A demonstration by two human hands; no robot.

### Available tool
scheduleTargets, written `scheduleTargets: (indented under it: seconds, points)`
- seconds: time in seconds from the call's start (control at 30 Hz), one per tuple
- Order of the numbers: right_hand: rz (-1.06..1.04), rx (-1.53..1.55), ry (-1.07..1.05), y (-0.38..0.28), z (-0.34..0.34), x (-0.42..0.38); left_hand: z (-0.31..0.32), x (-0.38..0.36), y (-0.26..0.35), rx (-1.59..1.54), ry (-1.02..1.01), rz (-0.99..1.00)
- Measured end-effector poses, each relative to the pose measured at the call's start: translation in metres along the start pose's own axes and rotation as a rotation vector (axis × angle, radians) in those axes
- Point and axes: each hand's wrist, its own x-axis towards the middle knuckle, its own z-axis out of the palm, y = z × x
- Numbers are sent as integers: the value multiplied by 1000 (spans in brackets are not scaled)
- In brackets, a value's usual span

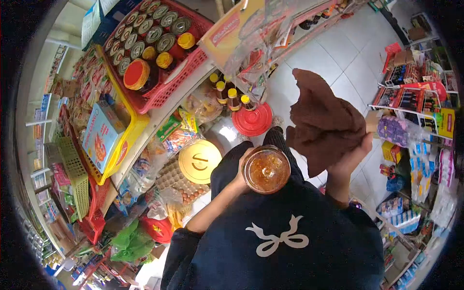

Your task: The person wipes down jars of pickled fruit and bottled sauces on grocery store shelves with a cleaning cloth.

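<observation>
My left hand [240, 180] is wrapped round a round glass jar [267, 170] held in front of my body. Its circular end faces up and looks amber-brown, with a shiny centre. Out to the right, my right hand [353, 160] grips a dark brown cloth [326, 121], whose loose folds spread up and left over the floor tiles. The cloth and the jar are apart. Most of the fingers on the right hand are hidden behind the cloth.
At upper left, a red basket [166, 89] holds several cans and yellow-lidded jars. A boxed item [102, 135] stands by a yellow tray [126, 145]. Below are a red lid [252, 119], a cream round lid [199, 162] and egg trays [181, 181]. Stocked shelves [411, 111] line the right.
</observation>
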Motion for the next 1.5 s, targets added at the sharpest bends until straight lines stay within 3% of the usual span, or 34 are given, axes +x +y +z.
scheduleTargets:
  seconds: [0.07, 0.13, 0.23, 0.33, 0.43, 0.53, 0.6, 0.63, 0.73, 0.8, 0.83, 0.87, 0.9, 1.0, 1.07, 1.1, 1.2, 1.27, 1.33, 1.37, 1.5]
  points:
    - [20, 201, -31, 0, 4, 2, -4, -3, -7, 64, -5, 58]
    - [24, 266, 153, 1, -4, -9, -19, 3, -35, 246, 103, 216]
    - [17, 316, 271, 2, -17, -22, -5, -4, -22, 693, 111, 346]
    - [22, 227, 196, -1, -27, -28, 2, -4, -20, 24, 196, 62]
    - [-3, 344, 351, -4, -27, -23, 4, -13, -2, 187, 114, 58]
    - [-49, 324, 350, -5, -29, -21, 6, -3, 2, -347, -125, -119]
    - [10, 28, 427, -5, -23, -23, 24, -8, 12, 82, -14, -133]
    - [35, -120, 470, -5, -20, -23, 15, -3, 5, -175, -145, -149]
    - [-56, 57, 128, -10, -20, -24, 12, -1, 0, -325, -148, -261]
    - [-41, -12, 316, -12, -27, -33, 10, -3, 0, -238, -67, -281]
    - [-27, -53, 361, -11, -25, -33, 13, -2, 2, -229, -123, -262]
    - [-11, -91, 402, -8, -22, -32, -5, -2, -12, 18, -41, -226]
    - [-80, 90, 156, -7, -14, -24, -37, -2, -37, 267, 43, -182]
    - [-97, 119, 97, -7, -10, -23, -24, -1, -22, 32, 150, -232]
    - [-96, 18, 253, -5, -30, -35, 8, -4, 6, 39, 100, -200]
    - [-91, -33, 332, -4, -36, -39, 2, -2, 1, -244, 52, -273]
    - [-3, 83, 569, 4, -42, -47, -12, -4, -2, -54, 110, -242]
    - [-18, 113, 450, 8, -39, -43, -18, -4, -5, 71, 150, -171]
    - [-14, 180, 377, 12, -34, -38, -7, -11, -3, 595, 202, 108]
    - [3, 233, 362, 15, -32, -36, -5, -11, 6, 2, 250, -185]
    - [72, 306, 357, 25, -22, -36, -19, -15, 3, -244, 142, -180]
